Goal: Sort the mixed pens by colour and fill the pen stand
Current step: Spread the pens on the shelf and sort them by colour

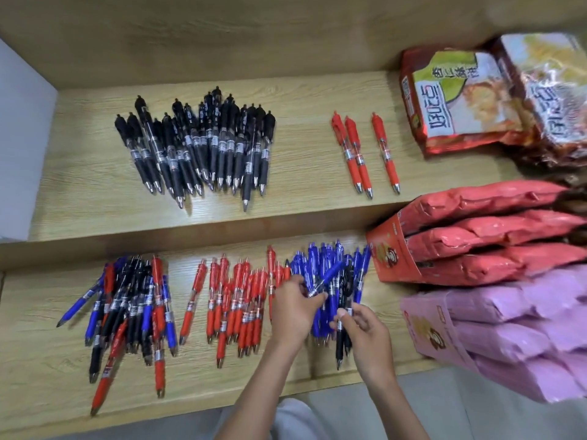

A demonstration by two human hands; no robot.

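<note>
Left hand (pixel 295 309) pinches a slim blue pen (pixel 328 276) above the blue heap (pixel 320 262); right hand (pixel 365 331) grips black pens (pixel 340 344). Barrels glossy plastic, tips metal. Pale wood-grain shelf (pixel 63 392), two tiers; crinkled snack packs (pixel 495 230) at right.

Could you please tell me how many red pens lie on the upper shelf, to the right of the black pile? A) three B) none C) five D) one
A: three red pens lie right of the black pens on the upper shelf.
</note>
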